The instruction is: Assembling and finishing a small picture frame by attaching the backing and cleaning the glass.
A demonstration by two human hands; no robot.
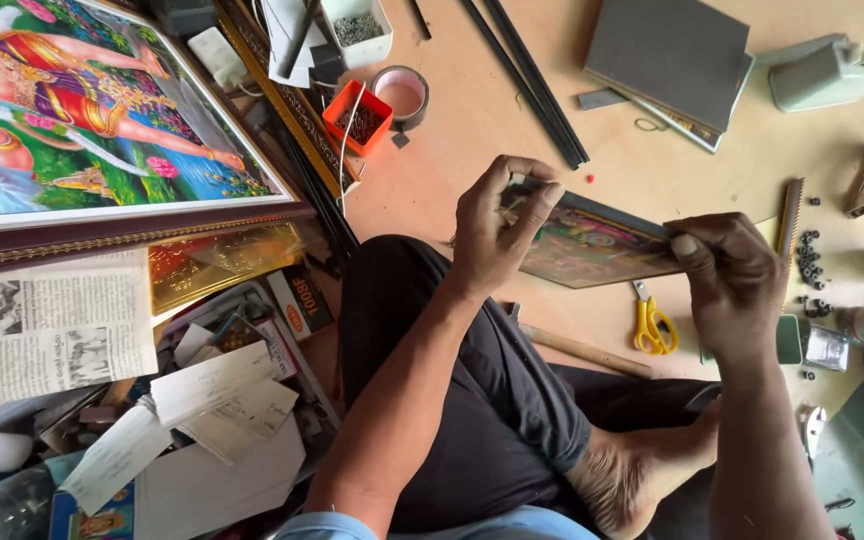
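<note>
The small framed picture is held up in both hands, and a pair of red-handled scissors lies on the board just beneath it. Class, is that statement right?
Not quite. In the head view the scissors have yellow handles, not red. The rest stands: the small framed picture is held up by the left hand and the right hand, and the scissors lie on the board just beneath it.

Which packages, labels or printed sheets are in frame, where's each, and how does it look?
Newspaper sheet: left, below the big framed picture; grey print with small photos.
Small box: left of the knee; dark with an orange-red panel.
Orange tray: top centre; square, holds small dark fasteners.
White tray: above it; rectangular, same kind of contents.
Paper slips: lower left pile; white, handwritten.
No screens or signs.
</note>
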